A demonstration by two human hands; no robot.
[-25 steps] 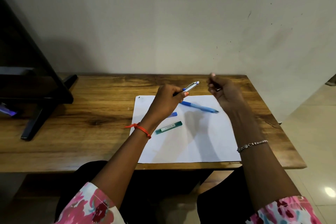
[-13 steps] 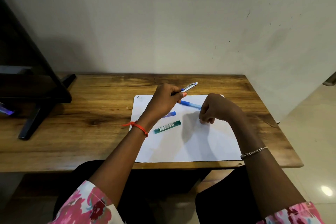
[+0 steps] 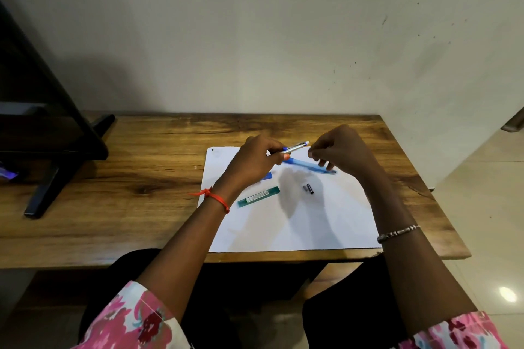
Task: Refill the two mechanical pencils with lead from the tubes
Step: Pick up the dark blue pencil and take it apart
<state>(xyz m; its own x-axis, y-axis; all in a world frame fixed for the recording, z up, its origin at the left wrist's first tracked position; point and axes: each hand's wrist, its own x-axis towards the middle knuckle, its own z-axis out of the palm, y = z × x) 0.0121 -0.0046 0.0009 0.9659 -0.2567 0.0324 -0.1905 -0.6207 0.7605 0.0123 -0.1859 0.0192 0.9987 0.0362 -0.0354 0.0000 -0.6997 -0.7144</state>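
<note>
Pencil (image 3: pixel 296 147) gripped in my left hand (image 3: pixel 252 161) above the paper (image 3: pixel 297 229); my right hand (image 3: pixel 343 150) curls beside its end, whether holding anything I cannot tell. Second pencil (image 3: pixel 306 164), tube (image 3: pixel 258 197) and cap (image 3: pixel 309 188) lie on the paper.

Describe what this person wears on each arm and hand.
Both forearms are bare, with pink floral sleeves showing only at the bottom of the picture. The left hand has a thin orange-red string bracelet tied at its wrist. The right hand has a slim silver metal bracelet at its wrist. Neither hand wears a glove.
</note>
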